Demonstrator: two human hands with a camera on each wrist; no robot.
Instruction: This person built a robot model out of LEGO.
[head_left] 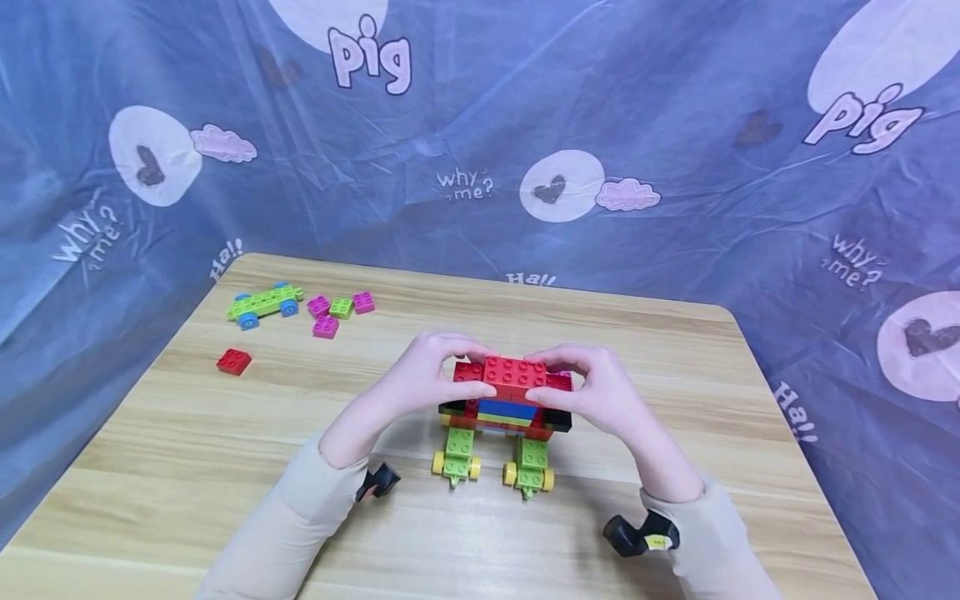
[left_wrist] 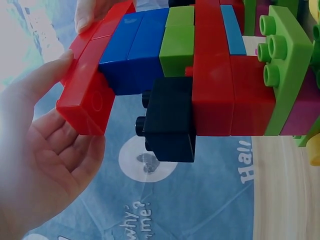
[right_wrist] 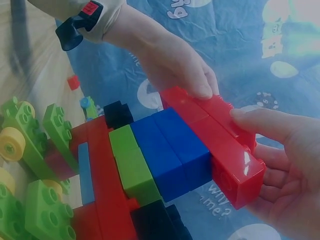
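Observation:
Both hands hold the top of a toy-brick build that stands on green wheeled bases [head_left: 528,454] with yellow wheels [head_left: 548,479]. My left hand [head_left: 431,375] pinches the left end of the red top bricks [head_left: 515,375], thumb on the near side and fingers behind. From the other side, my right hand [head_left: 596,387] grips the right end in the same way. Under the red bricks sit blue bricks [left_wrist: 135,55], then lime green bricks [left_wrist: 177,50] and a wider red layer [left_wrist: 215,95]. Black bricks [left_wrist: 172,120] stick out at the sides, lower down.
At the table's back left stand a lime green car base [head_left: 264,302] with blue wheels and several small pink and green bricks [head_left: 325,327]. A single red brick [head_left: 234,362] lies nearer. A blue printed cloth [head_left: 450,125] hangs behind the wooden table [head_left: 187,467].

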